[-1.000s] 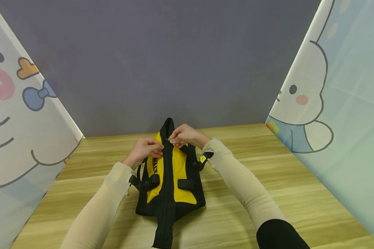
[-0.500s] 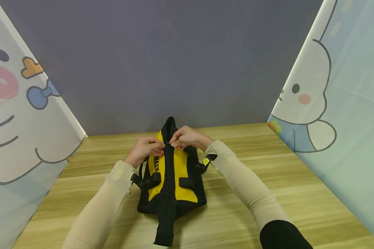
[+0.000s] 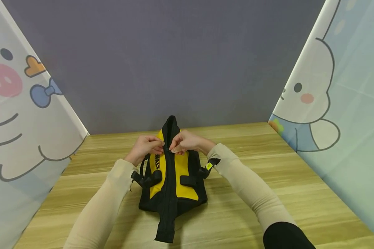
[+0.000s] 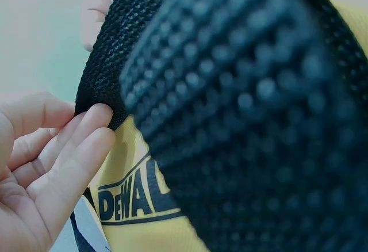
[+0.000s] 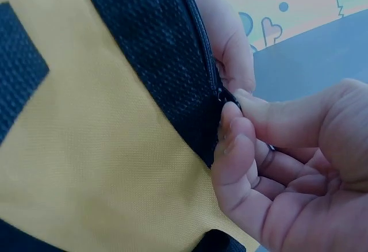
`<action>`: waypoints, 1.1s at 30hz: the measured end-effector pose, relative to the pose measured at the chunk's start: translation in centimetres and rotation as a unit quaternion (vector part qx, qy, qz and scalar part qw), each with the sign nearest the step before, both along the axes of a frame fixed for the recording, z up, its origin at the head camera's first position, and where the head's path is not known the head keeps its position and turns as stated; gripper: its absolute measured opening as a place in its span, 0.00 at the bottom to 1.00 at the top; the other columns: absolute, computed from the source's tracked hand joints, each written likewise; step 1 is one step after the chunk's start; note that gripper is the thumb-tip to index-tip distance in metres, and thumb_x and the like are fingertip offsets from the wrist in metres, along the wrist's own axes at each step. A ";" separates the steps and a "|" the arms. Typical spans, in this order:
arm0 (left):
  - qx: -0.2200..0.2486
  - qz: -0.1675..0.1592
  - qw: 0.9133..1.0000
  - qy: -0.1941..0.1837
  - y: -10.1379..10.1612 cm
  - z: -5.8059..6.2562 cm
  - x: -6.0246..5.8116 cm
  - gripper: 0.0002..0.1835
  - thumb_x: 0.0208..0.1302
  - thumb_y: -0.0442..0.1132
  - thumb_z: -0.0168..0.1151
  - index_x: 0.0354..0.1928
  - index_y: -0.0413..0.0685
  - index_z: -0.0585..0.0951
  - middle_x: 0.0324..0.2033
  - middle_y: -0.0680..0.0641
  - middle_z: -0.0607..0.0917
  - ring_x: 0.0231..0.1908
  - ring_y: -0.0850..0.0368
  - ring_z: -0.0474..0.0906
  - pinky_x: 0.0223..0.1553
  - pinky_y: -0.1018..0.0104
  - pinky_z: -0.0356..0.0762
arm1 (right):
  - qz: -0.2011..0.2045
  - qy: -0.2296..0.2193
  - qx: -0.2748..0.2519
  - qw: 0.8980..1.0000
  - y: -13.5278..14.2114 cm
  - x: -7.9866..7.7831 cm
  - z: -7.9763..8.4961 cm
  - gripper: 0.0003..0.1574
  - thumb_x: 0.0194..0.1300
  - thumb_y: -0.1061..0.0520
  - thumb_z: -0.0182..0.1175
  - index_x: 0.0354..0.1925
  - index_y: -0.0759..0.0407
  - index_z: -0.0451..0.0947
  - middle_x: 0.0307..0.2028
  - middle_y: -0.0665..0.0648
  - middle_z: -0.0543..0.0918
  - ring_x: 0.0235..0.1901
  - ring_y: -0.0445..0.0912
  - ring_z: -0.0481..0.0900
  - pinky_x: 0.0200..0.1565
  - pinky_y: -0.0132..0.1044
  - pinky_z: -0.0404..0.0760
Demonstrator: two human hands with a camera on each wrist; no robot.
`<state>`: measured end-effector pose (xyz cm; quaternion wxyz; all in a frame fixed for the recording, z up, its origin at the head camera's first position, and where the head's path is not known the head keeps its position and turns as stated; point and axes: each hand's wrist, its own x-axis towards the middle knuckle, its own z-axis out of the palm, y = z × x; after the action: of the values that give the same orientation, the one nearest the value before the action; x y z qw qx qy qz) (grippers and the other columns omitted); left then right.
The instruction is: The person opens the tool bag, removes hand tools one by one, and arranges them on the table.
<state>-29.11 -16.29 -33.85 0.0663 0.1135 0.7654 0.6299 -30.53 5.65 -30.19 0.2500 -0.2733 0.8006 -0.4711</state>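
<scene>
A black and yellow fabric tool bag [image 3: 182, 166] stands on the table, with a black zipper [image 3: 169, 186] running along its top. My right hand [image 3: 189, 141] pinches the small dark zipper pull [image 5: 231, 98] between thumb and forefinger. Opposite it, my left hand [image 3: 145, 148] pinches the black zipper edge [image 4: 103, 73] of the bag, above the DEWALT lettering [image 4: 135, 197]. Behind the hands the top gapes in a narrow dark slit [image 3: 170, 130]; nearer to me the zipper teeth are joined. What lies inside is hidden.
Black strap handles [image 3: 188, 180] stick out on both sides of the bag. A loose zipper tail [image 3: 166, 230] hangs toward me over the wooden table [image 3: 252, 173]. A grey wall [image 3: 187, 62] stands behind, with cartoon-printed panels [image 3: 355, 103] at the sides.
My right hand has slid the zipper pull a little toward me, and the slit behind it has grown longer and wider. My left hand keeps its pinch on the edge.
</scene>
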 end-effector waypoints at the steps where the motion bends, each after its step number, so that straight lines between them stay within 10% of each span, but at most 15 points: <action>1: -0.001 0.000 1.000 0.002 0.0 0.0 0.0 0.12 0.70 0.31 0.59 0.46 0.24 0.82 0.31 0.44 0.87 0.28 0.55 0.85 0.36 0.61 0.87 | 0.004 0.003 -0.002 1.000 0.0 0.1 0.0 0.05 0.66 0.70 0.61 0.39 0.73 0.83 0.26 0.56 0.84 0.23 0.44 0.78 0.28 0.33 0.82; 33: 0.012 0.013 1.000 0.009 -1.1 0.6 0.3 0.14 0.71 0.32 0.59 0.49 0.23 0.80 0.33 0.47 0.86 0.29 0.57 0.85 0.38 0.61 0.87 | 0.145 0.016 -0.016 0.989 0.7 3.4 -0.5 0.05 0.64 0.73 0.61 0.38 0.76 0.83 0.24 0.50 0.84 0.20 0.41 0.78 0.28 0.32 0.82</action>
<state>-28.78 -17.40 -33.26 0.0500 0.1096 0.7598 0.6389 -27.12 6.36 -30.65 0.2987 -0.3980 0.7484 -0.4384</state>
